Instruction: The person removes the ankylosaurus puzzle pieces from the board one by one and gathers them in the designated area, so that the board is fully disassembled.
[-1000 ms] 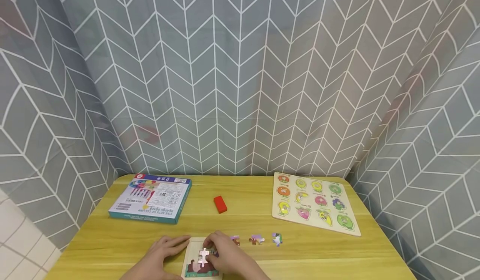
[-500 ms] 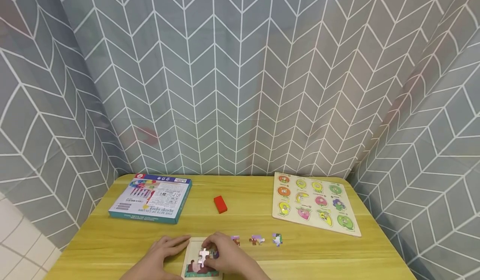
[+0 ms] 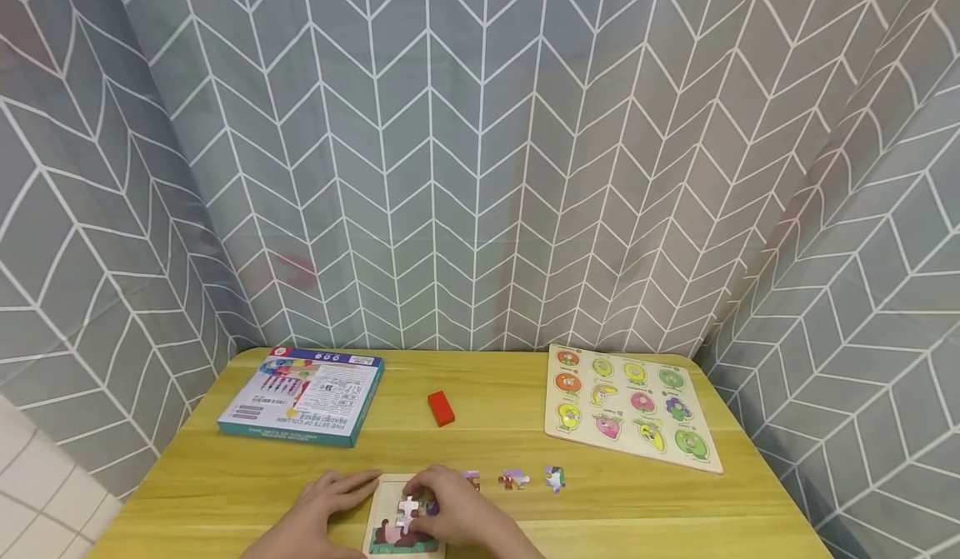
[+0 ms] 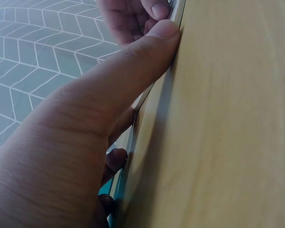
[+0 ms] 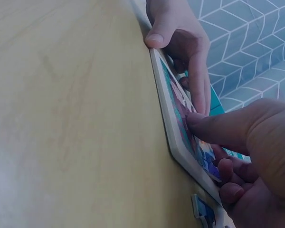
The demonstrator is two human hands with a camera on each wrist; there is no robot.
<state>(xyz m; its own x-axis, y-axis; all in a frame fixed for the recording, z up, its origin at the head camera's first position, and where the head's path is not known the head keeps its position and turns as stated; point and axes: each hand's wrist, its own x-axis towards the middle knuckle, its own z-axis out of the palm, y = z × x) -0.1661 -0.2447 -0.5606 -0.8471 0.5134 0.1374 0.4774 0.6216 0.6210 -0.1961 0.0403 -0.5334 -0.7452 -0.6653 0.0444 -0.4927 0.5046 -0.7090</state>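
A small jigsaw tray (image 3: 393,481) with a pale wooden rim lies at the table's near edge, showing a brown and teal picture in its lower part. Along its left side rests my left hand (image 3: 321,511), fingers fairly straight, a fingertip at the far left corner and the thumb (image 5: 156,40) at a corner of the rim. My right hand (image 3: 452,509) is over the tray's right half and pinches a pale pinkish puzzle piece (image 3: 407,509) between thumb and finger, over the picture. In the right wrist view, that hand's thumb (image 5: 199,121) is down at the picture; its palm side hides part of the tray.
Just right of the tray, several loose purple-toned puzzle pieces (image 3: 513,479) lie in a row. A red block (image 3: 441,408) is farther back. At the back left lies a flat box (image 3: 315,394); at the back right, a wooden fruit-and-vegetable board (image 3: 630,409). A patterned curtain (image 3: 480,167) hangs behind the table.
My right fingers shift very slightly on the pinched puzzle piece, which stays at the same spot over the tray. My left hand keeps its place.
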